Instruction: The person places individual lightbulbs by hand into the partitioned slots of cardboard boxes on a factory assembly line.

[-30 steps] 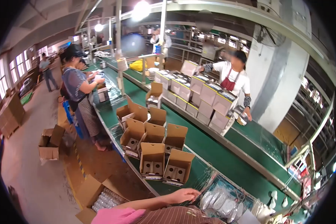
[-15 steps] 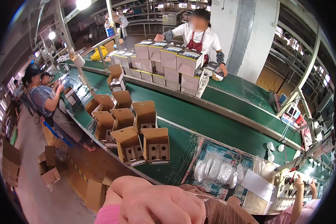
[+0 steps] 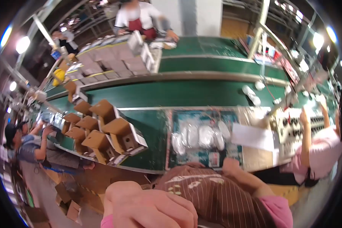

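My left hand is close to the camera at the bottom, in front of my striped brown apron. Its fingers are bent and pressed together; their tips and anything under them are hidden. At the front edge of the bench rests my right hand, its fingers too blurred and small to make out. Just beyond it, several clear-wrapped white items lie in a row on a blue-green mat. A white sheet lies to the right of them.
Open brown cartons with holed inserts stand on the green bench at left. Behind them are stacked white boxes and a co-worker. White bulb-like items lie at right. A co-worker's arm reaches over a holed rack.
The view has swung right and down, so the bench appears more level and the cartons sit further left. More of my apron and right arm now shows. My left hand stays near the camera.
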Tool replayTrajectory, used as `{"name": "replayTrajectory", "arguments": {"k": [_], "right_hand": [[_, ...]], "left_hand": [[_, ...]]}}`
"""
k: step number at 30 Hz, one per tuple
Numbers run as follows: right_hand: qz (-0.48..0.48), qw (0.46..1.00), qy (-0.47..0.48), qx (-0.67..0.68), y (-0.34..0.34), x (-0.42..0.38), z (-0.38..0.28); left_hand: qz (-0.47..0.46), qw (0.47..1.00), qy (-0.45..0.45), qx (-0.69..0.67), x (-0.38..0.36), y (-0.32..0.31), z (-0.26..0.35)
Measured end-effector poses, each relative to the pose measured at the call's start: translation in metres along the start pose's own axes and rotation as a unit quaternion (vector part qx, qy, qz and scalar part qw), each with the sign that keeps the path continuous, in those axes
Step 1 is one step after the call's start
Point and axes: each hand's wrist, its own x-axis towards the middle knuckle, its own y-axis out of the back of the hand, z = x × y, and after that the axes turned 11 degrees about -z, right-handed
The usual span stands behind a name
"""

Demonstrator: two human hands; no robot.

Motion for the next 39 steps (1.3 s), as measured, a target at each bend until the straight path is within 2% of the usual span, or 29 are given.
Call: {"name": "replayTrajectory", "arguments": {"k": [5, 9, 10, 11, 12, 14, 15, 16, 18, 20, 22, 23, 25, 28, 31, 34, 37, 39], "right_hand": [[0.046, 0.998, 0.014, 0.046, -0.014, 0.011, 0.013], [0.082, 0.994, 0.022, 0.068, -0.023, 0.013, 0.017], [0.090, 0.994, 0.022, 0.065, -0.025, 0.016, 0.020], [0.078, 0.994, 0.018, 0.074, -0.028, 0.014, 0.026], [0.067, 0.994, 0.026, 0.079, -0.031, 0.014, 0.032], [-0.028, 0.980, 0.122, 0.151, -0.028, 0.037, 0.045], [-0.121, 0.950, 0.195, 0.211, -0.016, 0.054, 0.051], [-0.217, 0.866, 0.124, 0.432, 0.016, 0.041, 0.042], [-0.124, 0.825, 0.121, 0.538, 0.081, 0.001, 0.014], [-0.051, 0.790, 0.184, 0.583, 0.133, -0.011, -0.009], [0.002, 0.797, 0.244, 0.553, 0.184, -0.006, -0.040], [0.023, 0.818, 0.248, 0.519, 0.220, -0.011, -0.068], [0.053, 0.813, 0.301, 0.496, 0.281, 0.000, -0.121], [0.093, 0.809, 0.384, 0.435, 0.366, 0.045, -0.197], [0.121, 0.820, 0.387, 0.405, 0.450, 0.102, -0.283], [0.151, 0.823, 0.368, 0.404, 0.517, 0.173, -0.355], [0.171, 0.821, 0.346, 0.421, 0.571, 0.236, -0.401], [0.170, 0.801, 0.304, 0.487, 0.585, 0.248, -0.430]], "left_hand": [[0.008, 0.999, 0.049, -0.019, 0.011, -0.012, -0.035], [-0.024, 0.984, 0.171, -0.033, 0.008, -0.001, -0.036], [-0.032, 0.986, 0.163, -0.018, 0.005, 0.009, -0.036], [-0.037, 0.987, 0.156, 0.004, 0.002, 0.024, -0.035], [0.002, 0.980, 0.189, 0.062, -0.002, 0.038, -0.023], [0.101, 0.943, 0.264, 0.178, -0.010, 0.070, 0.009], [0.160, 0.910, 0.305, 0.231, -0.016, 0.088, 0.028], [0.198, 0.891, 0.317, 0.257, -0.024, 0.123, 0.045], [0.290, 0.862, 0.286, 0.303, -0.034, 0.176, 0.076], [0.372, 0.811, 0.296, 0.341, -0.054, 0.239, 0.108], [0.442, 0.766, 0.301, 0.357, -0.084, 0.306, 0.131], [0.475, 0.743, 0.299, 0.364, -0.098, 0.340, 0.145], [0.524, 0.660, 0.343, 0.414, -0.122, 0.409, 0.162], [0.574, 0.593, 0.376, 0.421, -0.147, 0.504, 0.179], [0.572, 0.544, 0.403, 0.463, -0.166, 0.595, 0.186], [0.611, 0.495, 0.435, 0.438, -0.160, 0.651, 0.184], [0.648, 0.490, 0.405, 0.419, -0.177, 0.707, 0.172], [0.624, 0.525, 0.424, 0.393, -0.180, 0.723, 0.162]]}}
